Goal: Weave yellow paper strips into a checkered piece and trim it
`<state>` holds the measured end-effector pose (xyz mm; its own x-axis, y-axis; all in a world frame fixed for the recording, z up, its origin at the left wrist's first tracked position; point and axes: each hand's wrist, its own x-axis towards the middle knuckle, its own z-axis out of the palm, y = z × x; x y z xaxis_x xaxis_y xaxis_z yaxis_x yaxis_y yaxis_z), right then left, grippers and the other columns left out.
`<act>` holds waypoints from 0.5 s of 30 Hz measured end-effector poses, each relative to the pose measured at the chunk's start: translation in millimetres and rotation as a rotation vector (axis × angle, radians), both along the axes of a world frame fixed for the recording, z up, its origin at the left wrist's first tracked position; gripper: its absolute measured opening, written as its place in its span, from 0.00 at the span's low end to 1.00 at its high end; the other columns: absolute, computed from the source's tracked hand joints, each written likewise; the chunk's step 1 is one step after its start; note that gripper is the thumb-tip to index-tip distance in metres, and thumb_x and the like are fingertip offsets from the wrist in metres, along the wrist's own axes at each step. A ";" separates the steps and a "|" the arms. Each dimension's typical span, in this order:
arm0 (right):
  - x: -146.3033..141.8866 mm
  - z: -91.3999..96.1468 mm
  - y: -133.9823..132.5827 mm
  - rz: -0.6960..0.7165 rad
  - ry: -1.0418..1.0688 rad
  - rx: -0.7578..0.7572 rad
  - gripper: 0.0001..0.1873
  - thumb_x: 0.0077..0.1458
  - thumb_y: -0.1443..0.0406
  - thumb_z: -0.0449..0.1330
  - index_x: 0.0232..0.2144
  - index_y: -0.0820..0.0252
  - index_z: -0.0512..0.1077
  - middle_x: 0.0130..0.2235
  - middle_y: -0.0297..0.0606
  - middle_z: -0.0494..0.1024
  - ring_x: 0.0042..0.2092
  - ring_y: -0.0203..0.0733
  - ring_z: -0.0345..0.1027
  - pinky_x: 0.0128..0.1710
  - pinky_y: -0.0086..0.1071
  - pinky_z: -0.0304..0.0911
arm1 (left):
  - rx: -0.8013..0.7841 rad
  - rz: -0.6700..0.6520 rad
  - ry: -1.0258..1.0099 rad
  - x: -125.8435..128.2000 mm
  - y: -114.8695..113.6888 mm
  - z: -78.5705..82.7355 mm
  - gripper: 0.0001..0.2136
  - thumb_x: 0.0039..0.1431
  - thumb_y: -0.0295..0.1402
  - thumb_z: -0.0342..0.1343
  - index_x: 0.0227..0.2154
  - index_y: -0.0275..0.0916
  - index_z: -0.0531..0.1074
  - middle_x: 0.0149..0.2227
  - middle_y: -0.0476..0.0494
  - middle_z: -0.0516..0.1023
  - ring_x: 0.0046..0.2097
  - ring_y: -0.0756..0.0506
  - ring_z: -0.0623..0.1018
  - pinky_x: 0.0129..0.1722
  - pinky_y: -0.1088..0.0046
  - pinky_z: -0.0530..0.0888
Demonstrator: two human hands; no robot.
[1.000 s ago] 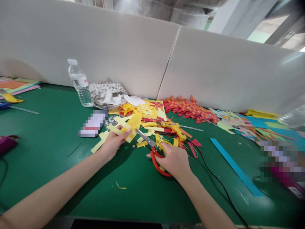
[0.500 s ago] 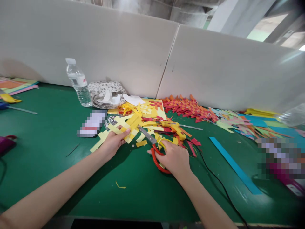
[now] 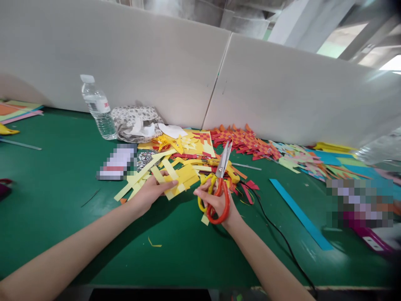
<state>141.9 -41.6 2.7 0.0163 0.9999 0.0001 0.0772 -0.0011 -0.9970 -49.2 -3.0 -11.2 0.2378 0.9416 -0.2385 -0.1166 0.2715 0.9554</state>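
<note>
My left hand (image 3: 153,193) pinches a piece of woven yellow paper (image 3: 184,177) between thumb and fingers, with pale strips sticking out on its left side. In my right hand (image 3: 216,200) is a pair of scissors (image 3: 222,167), one handle red and the other yellow. The blades point up and away from me, apart from the paper, and look closed. Behind both hands lies a heap of yellow, orange and red paper scraps. A yellow glue gun (image 3: 232,172) rests in that heap, partly hidden by the scissors.
A water bottle (image 3: 99,108) and a patterned cloth bundle (image 3: 134,119) stand by the white partition (image 3: 140,62). A phone (image 3: 117,162) lies left of the scraps. Red and orange woven paper pieces (image 3: 244,142) lie behind; a blue strip (image 3: 300,215) and black cord (image 3: 275,225) are on the right.
The scissors have left the paper's edge and swung upright, their blades now together. My left hand has turned the woven paper, which now points more to the right.
</note>
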 end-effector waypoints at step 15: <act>-8.5 -3.4 0.1 -0.156 -0.124 -0.085 0.18 0.31 0.63 0.66 0.26 0.60 0.63 0.21 0.31 0.70 0.19 0.34 0.62 0.18 0.29 0.61 | 0.089 -0.230 0.018 9.4 -14.4 10.2 0.20 0.47 0.38 0.60 0.45 0.41 0.69 0.46 0.44 0.75 0.44 0.44 0.75 0.44 0.70 0.70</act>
<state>133.5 -41.5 -0.8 0.1759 0.9817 -0.0726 0.1917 -0.1065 -0.9757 -39.9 -17.4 -0.9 0.4447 0.8806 -0.1635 -0.0446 0.2041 0.9779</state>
